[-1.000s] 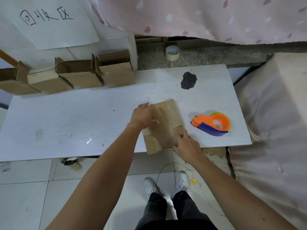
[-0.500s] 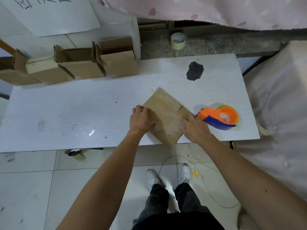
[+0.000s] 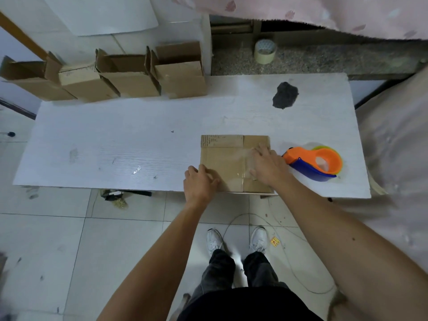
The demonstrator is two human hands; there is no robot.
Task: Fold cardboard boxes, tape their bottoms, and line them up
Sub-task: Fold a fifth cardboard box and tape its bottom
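Note:
A flattened brown cardboard box (image 3: 225,158) lies on the white table (image 3: 115,147) at its front edge, squared to the table. My left hand (image 3: 200,183) rests on the box's near left corner with the thumb over its edge. My right hand (image 3: 265,164) lies flat on the box's right part, fingers spread. An orange and blue tape dispenser (image 3: 316,163) sits just right of the box. Several folded boxes (image 3: 129,75) stand in a row at the table's back left.
A roll of tape (image 3: 265,51) stands on the stone ledge behind the table. A dark patch (image 3: 285,95) marks the table's back right. A covered bulky object (image 3: 398,147) borders the right side. My shoes (image 3: 236,239) and a thin cord lie on the tiled floor.
The flat box has turned from a tilted position to lie square with the table edge. My right hand moved onto its right part; my left hand slid to its near left corner.

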